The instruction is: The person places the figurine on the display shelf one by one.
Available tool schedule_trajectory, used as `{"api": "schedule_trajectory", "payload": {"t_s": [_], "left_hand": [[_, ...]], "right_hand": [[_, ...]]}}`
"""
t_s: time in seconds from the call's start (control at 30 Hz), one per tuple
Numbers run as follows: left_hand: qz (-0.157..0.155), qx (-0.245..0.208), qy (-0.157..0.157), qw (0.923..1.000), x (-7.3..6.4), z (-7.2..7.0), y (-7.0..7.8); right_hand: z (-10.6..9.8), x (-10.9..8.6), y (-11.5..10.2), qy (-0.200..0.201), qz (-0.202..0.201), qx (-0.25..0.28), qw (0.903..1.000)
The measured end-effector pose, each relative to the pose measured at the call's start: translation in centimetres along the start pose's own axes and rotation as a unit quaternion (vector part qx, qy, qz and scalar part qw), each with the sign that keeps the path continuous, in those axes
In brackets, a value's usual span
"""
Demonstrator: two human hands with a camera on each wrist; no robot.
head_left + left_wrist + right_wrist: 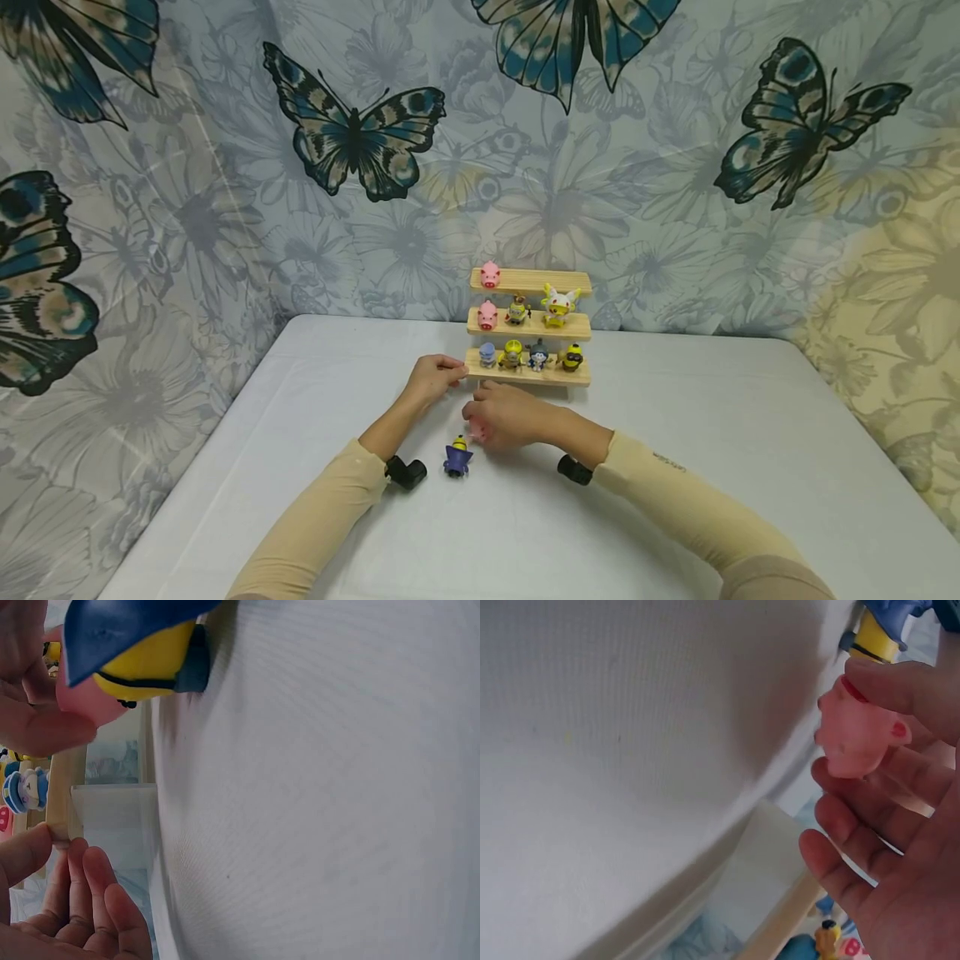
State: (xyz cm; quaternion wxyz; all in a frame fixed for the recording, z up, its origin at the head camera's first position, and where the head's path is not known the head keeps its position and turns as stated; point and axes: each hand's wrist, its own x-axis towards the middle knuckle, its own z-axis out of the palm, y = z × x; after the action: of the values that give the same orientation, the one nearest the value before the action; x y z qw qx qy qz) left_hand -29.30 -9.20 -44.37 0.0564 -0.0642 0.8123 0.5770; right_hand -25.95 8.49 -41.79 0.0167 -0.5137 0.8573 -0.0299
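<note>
A pink pig figurine (859, 735) is pinched between the thumb and fingers of my right hand (510, 414), just in front of the tiered display shelf (529, 379). At the shelf's left side, my left hand (431, 379) grips the end of the lowest wooden board (66, 799) with thumb and fingertips. A yellow figurine in a blue cape (457, 458) stands on the white table, nearer the camera than the pig. In the left wrist view this caped figurine overlaps the pig and part of my right hand (45, 727).
The lowest board carries several small figurines (513, 356). On the middle board stand a pig (487, 316), a yellow figure (517, 311) and a white-and-yellow one (558, 306). Another pig (490, 275) sits top left. Butterfly-patterned cloth (360, 250) hangs behind the table (675, 500).
</note>
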Motion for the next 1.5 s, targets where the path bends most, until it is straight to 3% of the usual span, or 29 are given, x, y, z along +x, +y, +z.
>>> {"api": "schedule_trajectory", "payload": {"t_s": [0.37,0.7,1.0,1.23,1.5], "left_hand": [[0.000,-0.005,-0.002,1.0000,-0.1,0.0,-0.2],[0.003,-0.009,-0.004,0.9999,-0.1,0.2,-0.6],[-0.003,-0.011,-0.003,0.9999,0.0,0.1,-0.3],[-0.008,-0.012,-0.001,0.9999,0.0,0.0,0.0],[-0.002,-0.011,0.000,0.9999,0.0,-0.1,-0.2]], "right_hand": [[-1.4,-0.9,0.1,-0.012,0.049,0.075,0.9959],[-3.6,-1.7,0.4,-0.006,0.077,0.101,0.9919],[-6.3,-2.2,1.1,0.013,0.088,0.122,0.9886],[-6.9,-2.4,1.5,0.035,0.078,0.099,0.9914],[-7.6,-2.4,1.8,0.063,0.071,0.107,0.9897]]}}
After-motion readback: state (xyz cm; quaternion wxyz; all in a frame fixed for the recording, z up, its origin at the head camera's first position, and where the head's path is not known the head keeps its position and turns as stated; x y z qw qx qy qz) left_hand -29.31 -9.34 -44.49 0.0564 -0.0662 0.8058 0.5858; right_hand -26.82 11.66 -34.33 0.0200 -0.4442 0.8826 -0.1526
